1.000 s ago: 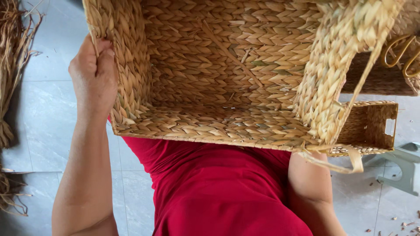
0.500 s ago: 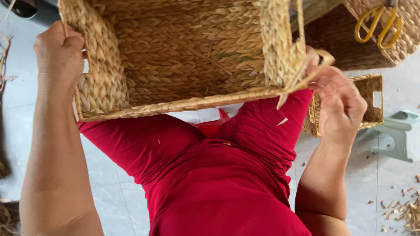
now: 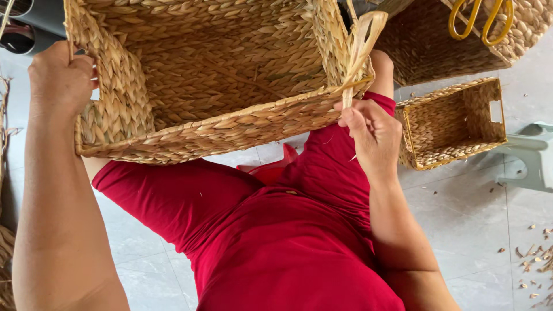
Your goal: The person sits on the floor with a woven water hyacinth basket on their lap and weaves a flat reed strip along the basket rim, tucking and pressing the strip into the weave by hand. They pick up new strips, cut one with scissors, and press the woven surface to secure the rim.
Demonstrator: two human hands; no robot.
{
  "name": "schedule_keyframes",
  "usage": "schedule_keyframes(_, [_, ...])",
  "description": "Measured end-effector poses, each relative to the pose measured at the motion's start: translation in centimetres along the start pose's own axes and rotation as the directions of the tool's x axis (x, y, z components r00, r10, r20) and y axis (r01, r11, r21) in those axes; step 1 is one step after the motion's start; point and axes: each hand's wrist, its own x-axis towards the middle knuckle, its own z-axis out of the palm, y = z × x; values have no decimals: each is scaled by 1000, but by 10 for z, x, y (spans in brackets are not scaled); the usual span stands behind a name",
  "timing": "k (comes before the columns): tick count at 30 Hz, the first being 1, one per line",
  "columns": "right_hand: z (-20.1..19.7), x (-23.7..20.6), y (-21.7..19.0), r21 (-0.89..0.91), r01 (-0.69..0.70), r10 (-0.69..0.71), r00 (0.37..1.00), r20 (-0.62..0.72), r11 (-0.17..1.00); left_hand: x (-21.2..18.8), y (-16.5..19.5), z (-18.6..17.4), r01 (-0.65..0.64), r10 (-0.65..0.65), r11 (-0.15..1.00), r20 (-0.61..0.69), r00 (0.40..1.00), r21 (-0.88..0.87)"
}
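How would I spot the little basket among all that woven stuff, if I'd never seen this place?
Start at the big woven basket resting on the person's red-clad legs, gripped by the left hand and right hand. Look just past the right hand, on the pale tiled floor. The small rectangular basket lies there on its side; unlike its neighbours, it is small and has a cut-out handle slot.

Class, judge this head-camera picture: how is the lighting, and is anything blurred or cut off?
Head view: soft even daylight, no glare; the large woven basket and both hands, left and right, are sharp; yellow scissors are cut off at the top edge.
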Motion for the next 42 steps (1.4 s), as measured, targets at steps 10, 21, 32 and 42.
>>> schedule_keyframes(10, [-20,-20,5,312,-147,78,972,224,939,-117,120,78,-756,762,632,-40,646,-170])
schedule_keyframes(21, [-75,-25,-5,407,-28,-112,942,317,913,-103,194,134,-521,668,720,253,700,-459])
schedule_keyframes(32, [0,-9,-10,-172,584,-574,811,110,793,-99,195,139,-303,538,781,341,771,-546])
schedule_keyframes(42, [-40,-51,-17,-143,367,-376,926,-35,919,-104,188,137,-574,731,650,204,651,-497])
